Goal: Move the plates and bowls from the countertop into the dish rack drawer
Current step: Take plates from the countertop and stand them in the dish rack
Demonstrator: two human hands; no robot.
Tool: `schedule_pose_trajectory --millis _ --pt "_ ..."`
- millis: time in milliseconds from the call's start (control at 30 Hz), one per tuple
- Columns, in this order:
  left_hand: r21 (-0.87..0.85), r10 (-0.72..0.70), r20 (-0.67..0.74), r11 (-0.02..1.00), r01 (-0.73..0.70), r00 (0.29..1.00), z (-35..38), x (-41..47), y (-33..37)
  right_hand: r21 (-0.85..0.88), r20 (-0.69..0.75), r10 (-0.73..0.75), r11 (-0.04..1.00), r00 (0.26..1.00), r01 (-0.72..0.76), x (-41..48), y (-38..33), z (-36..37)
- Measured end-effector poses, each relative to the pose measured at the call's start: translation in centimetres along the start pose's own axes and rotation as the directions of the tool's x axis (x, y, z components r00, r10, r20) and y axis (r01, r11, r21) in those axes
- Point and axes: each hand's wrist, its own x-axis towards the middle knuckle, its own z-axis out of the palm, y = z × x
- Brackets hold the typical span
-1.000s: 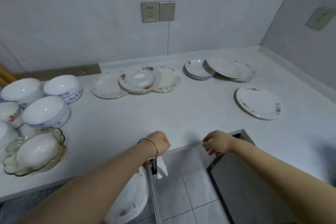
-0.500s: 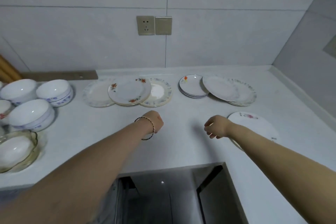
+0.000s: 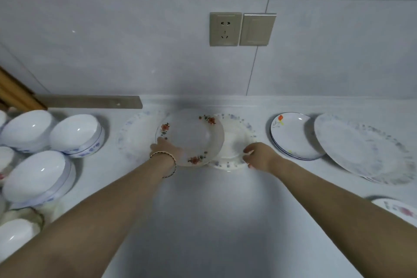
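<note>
A white plate with red flowers (image 3: pixel 191 137) lies on top of two overlapping plates at the back of the countertop (image 3: pixel 214 210). My left hand (image 3: pixel 165 149) grips its near left rim, thumb on top. Under it to the right lies a white plate with small blue flowers (image 3: pixel 237 140); my right hand (image 3: pixel 257 157) pinches its near rim with curled fingers. A third pale plate (image 3: pixel 135 135) sticks out on the left. The dish rack drawer is out of view.
Several white bowls with blue patterns (image 3: pixel 76 134) stand upside down at the left, with a glass dish (image 3: pixel 20 228) near the edge. To the right are a stack of small plates (image 3: pixel 293 135), a large tilted plate (image 3: pixel 361 146) and another plate (image 3: pixel 397 209). A wall socket (image 3: pixel 224 29) is above.
Both hands have reached forward from the counter's front edge to the plates at the back and taken hold of their rims. My view has lifted off the drawer.
</note>
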Motion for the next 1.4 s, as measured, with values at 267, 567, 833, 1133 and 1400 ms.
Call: schedule_pose_trajectory --millis 267,567,833,1133,1400 --pt "0.064 -0.117 0.104 0.992 0.111 0.988 -0.6 10.7 0.7 0.200 0.048 0.201 0.958 0.978 -0.207 11.4 -5.3 3.2" --pt "0.002 -0.063 0.078 0.998 0.063 0.995 -0.1 11.4 -0.9 0.377 0.019 0.215 0.903 0.976 -0.206 12.5 -5.2 5.3" --pt "-0.181 -0.021 0.035 0.983 0.027 0.999 -0.4 2.6 -3.6 0.349 -0.101 0.095 0.935 0.990 -0.054 3.1 -1.8 3.5" --pt "-0.279 0.013 -0.021 0.960 -0.018 1.000 1.7 -13.4 -12.7 0.294 -0.104 -0.046 0.953 0.993 0.075 -13.2 4.7 5.8" --pt "-0.340 -0.136 0.062 0.929 0.149 0.989 3.1 -22.4 -25.8 0.233 0.031 -0.024 0.972 0.999 0.016 -24.4 8.8 13.5"
